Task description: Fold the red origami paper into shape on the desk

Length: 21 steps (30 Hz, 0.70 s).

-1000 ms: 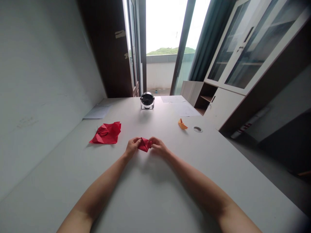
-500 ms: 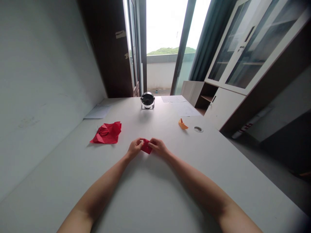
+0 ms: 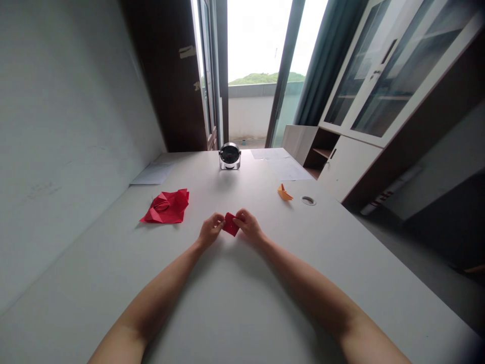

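A small folded square of red paper [image 3: 231, 224] is held between my two hands over the middle of the white table [image 3: 231, 293]. My left hand [image 3: 211, 230] pinches its left corner between thumb and fingers. On the other side, my right hand [image 3: 248, 225] grips the right part, its thumb lying across the front. The fingers behind the paper are partly hidden. Farther left lies a larger crumpled sheet of red paper [image 3: 175, 207] with a dark loop on it. An orange folded paper boat [image 3: 284, 193] sits to the right of my hands.
A round black and silver device [image 3: 229, 155] on a stand is at the table's far edge. White sheets [image 3: 290, 169] lie at the back right, another paper [image 3: 151, 174] by the left wall. A cable hole [image 3: 308, 200] is right of the boat.
The red paper square has turned a little and shifted slightly up and right. My right hand has risen slightly with it, and its thumb now lies across the front.
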Motion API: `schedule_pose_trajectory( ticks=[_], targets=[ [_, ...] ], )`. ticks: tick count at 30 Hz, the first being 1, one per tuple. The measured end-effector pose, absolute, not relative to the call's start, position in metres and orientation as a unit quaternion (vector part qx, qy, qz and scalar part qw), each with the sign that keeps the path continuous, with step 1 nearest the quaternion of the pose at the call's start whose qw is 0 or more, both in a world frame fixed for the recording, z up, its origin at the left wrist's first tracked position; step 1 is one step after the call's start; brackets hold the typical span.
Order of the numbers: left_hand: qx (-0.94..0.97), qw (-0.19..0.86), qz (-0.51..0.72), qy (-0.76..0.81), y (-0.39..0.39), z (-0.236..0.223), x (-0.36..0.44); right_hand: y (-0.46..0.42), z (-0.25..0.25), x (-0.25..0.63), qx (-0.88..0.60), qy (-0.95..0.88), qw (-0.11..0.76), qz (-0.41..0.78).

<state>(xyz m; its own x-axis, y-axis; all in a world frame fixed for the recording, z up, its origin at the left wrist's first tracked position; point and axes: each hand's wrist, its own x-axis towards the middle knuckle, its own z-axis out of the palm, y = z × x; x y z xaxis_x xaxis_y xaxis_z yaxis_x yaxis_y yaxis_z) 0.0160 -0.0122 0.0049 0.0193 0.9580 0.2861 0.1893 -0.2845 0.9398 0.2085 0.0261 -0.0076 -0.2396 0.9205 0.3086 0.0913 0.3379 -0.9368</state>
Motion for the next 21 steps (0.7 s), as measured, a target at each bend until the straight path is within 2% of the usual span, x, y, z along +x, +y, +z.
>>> schedule_pose_trajectory(
  ticks=[7,14,21],
  targets=[
    [0.578,0.393,0.545,0.463,-0.006,-0.006,0.013,0.028,-0.014,0.206,-0.376,-0.670,0.450,0.455],
    [0.627,0.278,0.483,0.545,0.001,-0.004,0.009,0.031,-0.015,0.202,-0.464,-0.730,0.389,0.316],
    [0.659,0.262,0.407,0.575,0.003,-0.003,0.008,0.042,-0.013,0.204,-0.446,-0.778,0.328,0.298]
  ],
)
